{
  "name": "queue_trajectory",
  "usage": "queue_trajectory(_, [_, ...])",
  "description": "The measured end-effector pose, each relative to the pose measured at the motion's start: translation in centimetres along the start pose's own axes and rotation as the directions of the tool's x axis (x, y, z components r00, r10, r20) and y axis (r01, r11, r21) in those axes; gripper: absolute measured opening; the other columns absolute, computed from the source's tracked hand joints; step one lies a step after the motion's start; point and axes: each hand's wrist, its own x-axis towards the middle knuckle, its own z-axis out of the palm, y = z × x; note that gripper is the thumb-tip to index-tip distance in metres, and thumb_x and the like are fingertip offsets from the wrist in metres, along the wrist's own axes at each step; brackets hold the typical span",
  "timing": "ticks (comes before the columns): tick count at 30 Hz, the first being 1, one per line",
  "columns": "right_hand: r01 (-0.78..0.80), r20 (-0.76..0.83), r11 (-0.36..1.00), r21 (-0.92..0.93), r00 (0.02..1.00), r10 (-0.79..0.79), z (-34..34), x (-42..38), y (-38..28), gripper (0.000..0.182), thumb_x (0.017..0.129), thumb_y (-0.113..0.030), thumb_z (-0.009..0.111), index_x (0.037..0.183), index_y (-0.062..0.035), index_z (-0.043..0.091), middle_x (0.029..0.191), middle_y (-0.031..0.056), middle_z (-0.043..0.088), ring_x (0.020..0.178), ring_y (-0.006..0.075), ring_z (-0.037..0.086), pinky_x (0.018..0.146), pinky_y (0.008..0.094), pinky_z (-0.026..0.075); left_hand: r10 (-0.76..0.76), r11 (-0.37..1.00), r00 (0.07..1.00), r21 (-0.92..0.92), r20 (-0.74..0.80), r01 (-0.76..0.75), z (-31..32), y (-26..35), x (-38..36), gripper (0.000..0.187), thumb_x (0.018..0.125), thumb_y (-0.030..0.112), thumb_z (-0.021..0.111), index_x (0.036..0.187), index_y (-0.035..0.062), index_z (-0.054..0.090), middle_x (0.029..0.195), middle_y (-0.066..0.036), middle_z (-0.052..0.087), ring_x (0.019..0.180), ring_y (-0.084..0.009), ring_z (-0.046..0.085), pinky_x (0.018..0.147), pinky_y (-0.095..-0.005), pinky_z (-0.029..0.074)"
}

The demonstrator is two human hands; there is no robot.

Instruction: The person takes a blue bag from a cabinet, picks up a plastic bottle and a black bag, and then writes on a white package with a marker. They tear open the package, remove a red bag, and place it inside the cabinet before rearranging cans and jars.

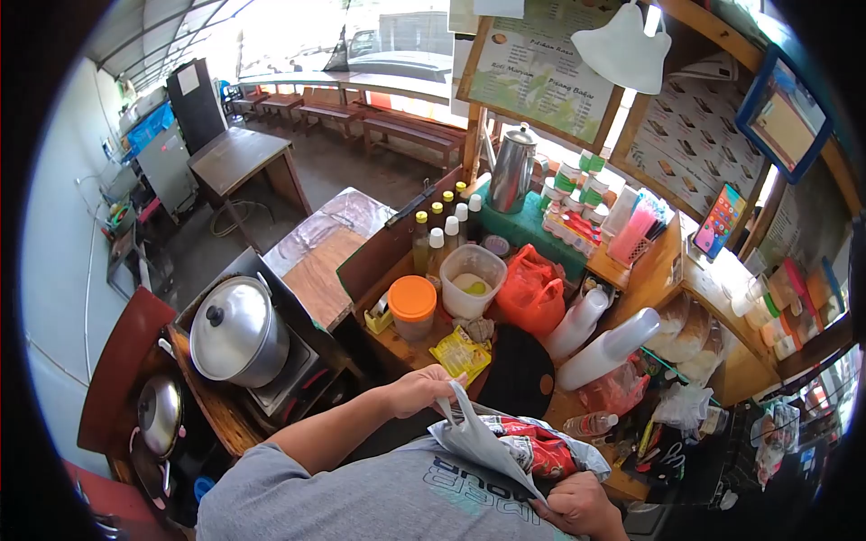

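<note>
A white plastic bag is held up close against my grey shirt. My left hand is closed round one of its handles, pulling it upward. My right hand grips the bag's lower right side, its fingers partly hidden. Red, white and black printed packets show in the bag's mouth. Just beyond my left hand lies a yellow packet on the counter. A black round flat thing is beside it.
An orange-lidded tub, a white bucket and a red plastic bag stand on the counter. Stacked plastic cups lean at the right. A lidded pot sits on a stove at the left.
</note>
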Motion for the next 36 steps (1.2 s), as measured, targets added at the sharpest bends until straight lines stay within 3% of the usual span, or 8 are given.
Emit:
queue_trajectory(13, [0.219, -0.280, 0.955, -0.200, 0.921, -0.270, -3.6, 5.5, 3.0, 0.048, 0.068, -0.004, 0.075, 0.049, -0.0113, 0.031, 0.047, 0.0035, 0.036, 0.041, 0.0244, 0.045, 0.042, 0.0364, 0.037, 0.155, 0.825, 0.944, 0.487, 0.292, -0.286, 3.6, 5.5, 2.8, 0.013, 0.092, 0.014, 0.064, 0.098, 0.0020, 0.063, 0.106, -0.007, 0.051, 0.107, -0.0140, 0.051, 0.089, -0.0305, 0.042])
queue_trajectory(16, [0.266, -0.536, 0.944, -0.197, 0.777, -0.330, -4.6, 5.8, 4.1, 0.036, 0.075, -0.004, 0.071, 0.059, -0.0095, 0.040, 0.056, 0.0047, 0.049, 0.050, 0.0222, 0.053, 0.052, 0.0342, 0.047, 0.477, 0.733, 0.746, 0.258, 0.464, -0.630, 4.3, 5.4, 4.1, 0.029, 0.092, 0.028, 0.067, 0.106, 0.0030, 0.062, 0.101, -0.006, 0.052, 0.100, -0.0153, 0.056, 0.085, -0.0287, 0.044])
queue_trajectory(18, [0.324, -0.876, 0.936, 0.140, 0.481, -0.035, -3.5, 5.0, 6.6, 0.013, 0.083, -0.010, 0.061, 0.081, -0.0044, 0.050, 0.079, 0.0108, 0.060, 0.072, 0.0223, 0.063, 0.071, 0.0368, 0.052, 0.461, 0.861, 0.783, 0.004, 0.418, -0.509, 5.1, 5.7, 3.3, 0.026, 0.091, 0.026, 0.069, 0.102, 0.0035, 0.062, 0.101, -0.004, 0.054, 0.099, -0.0142, 0.058, 0.084, -0.0274, 0.045])
queue_trajectory(19, [0.320, -0.876, 0.938, 0.137, 0.481, -0.036, -3.0, 4.5, 7.8, 0.013, 0.083, -0.010, 0.061, 0.081, -0.0044, 0.050, 0.079, 0.0108, 0.060, 0.072, 0.0223, 0.063, 0.071, 0.0368, 0.052, 0.425, 0.902, 0.823, -0.256, 0.377, -0.348, 5.4, 5.8, 2.9, 0.023, 0.090, 0.024, 0.071, 0.098, 0.0041, 0.063, 0.100, -0.003, 0.055, 0.099, -0.0130, 0.059, 0.084, -0.0261, 0.046])
queue_trajectory(27, [0.221, -0.622, 0.615, 0.757, 0.535, 0.572, 0.4, 6.4, 12.6, 0.019, 0.097, -0.022, 0.051, 0.092, -0.0055, 0.059, 0.086, 0.0059, 0.063, 0.076, 0.0151, 0.061, 0.073, 0.0316, 0.052, 0.205, 0.892, 0.975, -0.394, -0.086, -0.222, 6.4, -1.5, 4.9, 0.028, 0.099, 0.025, 0.060, 0.119, 0.0068, 0.052, 0.110, -0.001, 0.059, 0.100, -0.0077, 0.058, 0.088, -0.0252, 0.048])
queue_trajectory(29, [0.231, -0.396, 0.322, 0.918, 0.553, 0.733, 1.2, 7.0, 15.1, 0.021, 0.096, -0.024, 0.053, 0.088, -0.0068, 0.060, 0.083, 0.0029, 0.062, 0.075, 0.0124, 0.060, 0.072, 0.0302, 0.051, 0.183, 0.898, 0.977, -0.386, -0.109, -0.211, 5.6, -2.8, 6.1, 0.028, 0.100, 0.028, 0.059, 0.117, 0.0064, 0.054, 0.106, -0.001, 0.061, 0.096, -0.0074, 0.058, 0.085, -0.0241, 0.049])
queue_trajectory(32, [-0.086, -0.373, 0.564, 0.821, 0.667, 0.644, 4.3, 5.8, 19.2, 0.021, 0.097, -0.027, 0.052, 0.090, -0.0083, 0.058, 0.086, 0.0017, 0.061, 0.076, 0.0095, 0.057, 0.071, 0.0279, 0.050, 0.238, 0.957, 0.951, -0.119, -0.198, -0.265, 3.3, -5.7, 8.9, 0.030, 0.098, 0.032, 0.063, 0.111, 0.0049, 0.062, 0.094, 0.001, 0.064, 0.087, -0.0067, 0.059, 0.078, -0.0231, 0.050])
queue_trajectory(36, [-0.148, -0.202, 0.404, 0.903, 0.684, 0.701, 6.2, 6.4, 18.2, 0.026, 0.098, -0.034, 0.055, 0.097, -0.0076, 0.054, 0.090, 0.0016, 0.059, 0.079, 0.0069, 0.055, 0.071, 0.0229, 0.047, 0.270, 0.962, 0.946, 0.007, -0.180, -0.274, 3.5, -4.2, 8.2, 0.031, 0.097, 0.028, 0.067, 0.114, 0.0030, 0.065, 0.100, -0.002, 0.067, 0.089, -0.0077, 0.059, 0.078, -0.0252, 0.049])
